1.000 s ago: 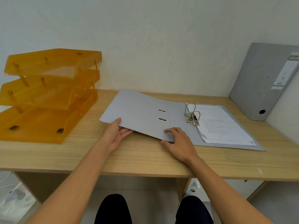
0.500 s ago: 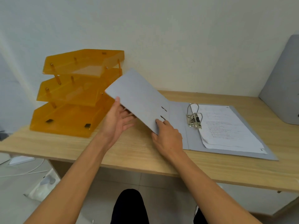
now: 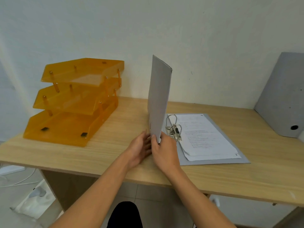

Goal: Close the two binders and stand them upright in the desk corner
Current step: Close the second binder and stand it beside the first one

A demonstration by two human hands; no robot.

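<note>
A grey lever-arch binder (image 3: 218,159) lies open on the wooden desk, with a stack of printed sheets (image 3: 205,137) on its right half and metal rings (image 3: 173,127) at the spine. Its front cover (image 3: 158,99) stands almost vertical. My right hand (image 3: 164,150) grips the cover's near lower edge. My left hand (image 3: 139,147) presses flat against the cover's left face. A second grey binder (image 3: 283,96) is closed and stands upright, leaning in the far right corner against the wall.
An orange three-tier letter tray (image 3: 74,102) occupies the desk's left part. The white wall runs along the back of the desk (image 3: 115,153). Cables and a bag lie on the floor at lower left.
The front cover has swung up from lying flat on the left to nearly vertical. Both hands moved right with it, closer together near the spine. The view shifted left.
</note>
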